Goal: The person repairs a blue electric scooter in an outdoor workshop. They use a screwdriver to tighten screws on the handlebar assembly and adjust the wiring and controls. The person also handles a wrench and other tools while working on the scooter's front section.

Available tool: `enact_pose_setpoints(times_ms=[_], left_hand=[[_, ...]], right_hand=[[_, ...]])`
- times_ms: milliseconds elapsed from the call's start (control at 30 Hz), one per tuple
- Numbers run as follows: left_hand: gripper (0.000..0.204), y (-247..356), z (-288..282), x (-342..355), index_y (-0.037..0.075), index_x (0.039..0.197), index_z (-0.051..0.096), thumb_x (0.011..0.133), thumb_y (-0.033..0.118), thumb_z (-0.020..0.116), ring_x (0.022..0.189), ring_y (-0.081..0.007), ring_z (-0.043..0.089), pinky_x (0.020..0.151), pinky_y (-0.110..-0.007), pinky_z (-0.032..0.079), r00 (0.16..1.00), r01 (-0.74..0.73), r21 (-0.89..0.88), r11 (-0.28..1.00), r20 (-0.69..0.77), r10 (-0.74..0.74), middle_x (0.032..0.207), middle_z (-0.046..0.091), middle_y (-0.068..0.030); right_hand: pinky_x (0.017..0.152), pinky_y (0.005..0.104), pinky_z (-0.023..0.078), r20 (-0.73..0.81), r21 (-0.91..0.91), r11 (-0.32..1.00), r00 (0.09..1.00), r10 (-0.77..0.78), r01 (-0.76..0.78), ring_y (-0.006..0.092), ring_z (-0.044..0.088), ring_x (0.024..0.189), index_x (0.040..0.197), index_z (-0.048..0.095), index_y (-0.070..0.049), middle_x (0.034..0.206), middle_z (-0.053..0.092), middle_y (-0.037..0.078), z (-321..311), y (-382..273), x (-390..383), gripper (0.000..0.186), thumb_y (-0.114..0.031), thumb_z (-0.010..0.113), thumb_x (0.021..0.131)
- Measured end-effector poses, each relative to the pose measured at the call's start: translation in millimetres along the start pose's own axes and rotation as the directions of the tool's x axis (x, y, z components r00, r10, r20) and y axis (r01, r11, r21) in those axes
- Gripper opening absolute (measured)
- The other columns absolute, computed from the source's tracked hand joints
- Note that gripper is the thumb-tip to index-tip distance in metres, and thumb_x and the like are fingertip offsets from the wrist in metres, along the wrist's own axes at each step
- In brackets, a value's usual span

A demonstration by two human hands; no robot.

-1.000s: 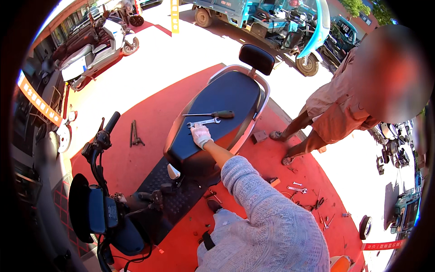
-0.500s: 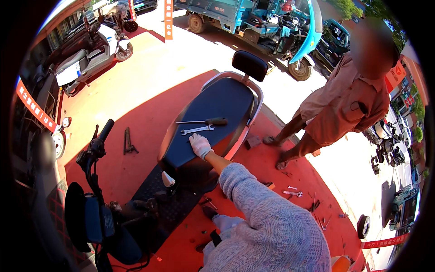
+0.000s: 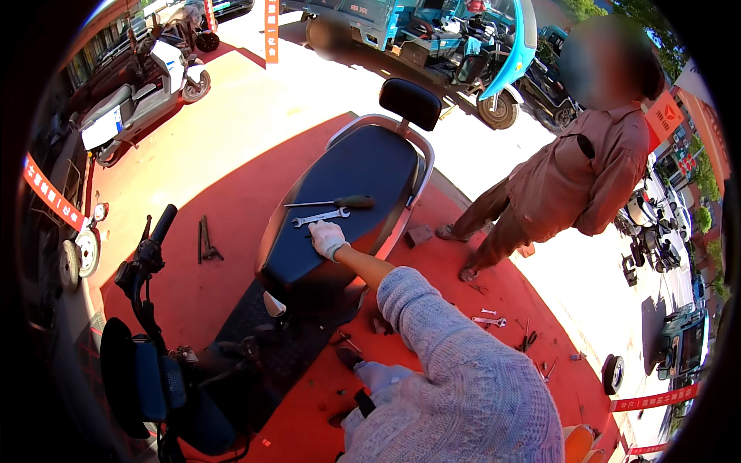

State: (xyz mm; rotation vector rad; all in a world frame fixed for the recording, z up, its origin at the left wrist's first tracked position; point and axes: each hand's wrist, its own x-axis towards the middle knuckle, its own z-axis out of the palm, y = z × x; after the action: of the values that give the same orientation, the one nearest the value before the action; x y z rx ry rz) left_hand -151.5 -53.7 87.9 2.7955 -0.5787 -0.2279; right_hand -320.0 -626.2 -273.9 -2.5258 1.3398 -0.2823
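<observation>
1. The wrench (image 3: pixel 323 217), silver and open at both ends, lies flat on the dark scooter seat (image 3: pixel 363 166), on the half nearer me.
2. My right hand (image 3: pixel 328 238), in a pale glove, is palm down on the seat, fingertips right by the wrench's near edge. The fingers look drawn together, but I cannot tell whether they pinch the metal or only rest beside it. My left hand is out of view.
3. Just beyond the wrench, roughly alongside it, lies a dark-handled screwdriver (image 3: pixel 351 202). I judge its round handle could roll if nudged, so my knuckles ought to stay clear of it.
4. For a sure hold, I would take the wrench by the middle of its shank, thumb opposite fingers, and lift straight up; sliding it might scuff the seat cover. A gloved fingertip may need to tip one end to get under it.
5. Behind the seat stands the padded backrest (image 3: pixel 410 103); the handlebar (image 3: pixel 163 224) is over to my left.
6. On the red floor to my right lie an adjustable wrench (image 3: pixel 494 321) and pliers (image 3: pixel 529 339). Past them, a person in brown (image 3: pixel 571 174) stands close by.
</observation>
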Motion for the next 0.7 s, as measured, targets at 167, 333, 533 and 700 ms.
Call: enact_pose_setpoints(times_ms=[167,333,533,700], left_hand=[[0.076,-1,1,3,0.006,0.118,0.053,0.055,0.03,0.087,0.09,-0.0242,0.062,0.081,-0.037,0.05,1.0,-0.008,-0.015,1.0,-0.014,0.008,0.099,0.063,-0.013],[0.076,-12,6,1,0.004,0.119,0.053,0.055,0.028,0.087,0.089,-0.0244,0.062,0.08,-0.037,0.05,0.996,-0.066,-0.033,0.997,-0.059,0.064,0.101,0.063,-0.0141],[0.078,0,8,5,0.003,0.12,0.053,0.054,0.028,0.087,0.09,-0.0249,0.062,0.081,-0.037,0.051,0.999,0.03,-0.094,0.995,-0.017,-0.032,0.104,0.062,-0.0153],[0.081,-36,10,-5,0.004,0.126,0.047,0.056,0.025,0.082,0.089,-0.0237,0.062,0.081,-0.037,0.05,0.998,-0.027,-0.128,0.991,-0.055,0.02,0.102,0.062,-0.0145]], right_hand=[[0.078,0.0413,0.051,-0.019,-0.026,0.998,0.998,0.059,-0.059,0.0348,0.064,0.083,0.089,0.064,-0.002,0.09,0.065,0.022,2,0,9,0.018,-0.012,0.057,0.076],[0.06,0.0331,0.049,0.272,0.84,0.43,0.943,0.192,-0.33,0.0233,0.06,0.064,0.078,0.062,-0.002,0.076,0.064,0.014,-27,-22,-1,0.008,-0.01,0.059,0.08],[0.045,0.0173,0.036,0.169,0.282,-0.77,0.819,-0.548,-0.573,0.0042,0.037,0.055,0.097,0.055,-0.001,0.08,0.048,0.003,-57,-72,-55,0.012,-0.01,0.052,0.089],[0.05,0.0187,0.038,0.172,0.25,-0.673,0.717,-0.676,-0.696,0.0075,0.04,0.058,0.091,0.057,-0.004,0.072,0.045,0.001,-84,-146,-108,0.016,-0.017,0.049,0.09]])
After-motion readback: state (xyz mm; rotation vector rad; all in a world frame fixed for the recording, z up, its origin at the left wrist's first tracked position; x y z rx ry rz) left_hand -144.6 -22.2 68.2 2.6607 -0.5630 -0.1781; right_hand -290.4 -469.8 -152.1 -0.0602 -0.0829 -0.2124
